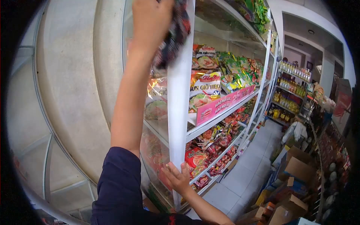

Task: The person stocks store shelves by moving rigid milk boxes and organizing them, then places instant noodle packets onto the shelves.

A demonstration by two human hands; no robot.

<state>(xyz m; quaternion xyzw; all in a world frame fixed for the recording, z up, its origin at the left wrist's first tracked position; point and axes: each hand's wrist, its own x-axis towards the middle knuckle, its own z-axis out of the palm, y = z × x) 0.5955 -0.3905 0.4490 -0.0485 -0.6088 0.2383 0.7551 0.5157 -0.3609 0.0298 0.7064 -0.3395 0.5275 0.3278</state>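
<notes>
Raised to the top of the view, my left hand [152,17] is closed on a dark patterned cloth [174,41]. The cloth lies against the upper part of a white shelf post [177,101]; part of the hand is cut off by the frame's top edge. Lower down, my right hand [179,179] rests on the same post with its fingers stretched out and apart. Behind the post, noodle packets [204,84] stand on the shelf above a pink printed strip [225,105]. Red packets [197,157] fill the shelf below.
Glass side panels [155,127] close the shelf's left end, beside a pale wall [71,75]. A tiled floor aisle [240,180] runs along the right. Open cardboard boxes [296,168] stand across it. Bottles [288,86] line a far rack.
</notes>
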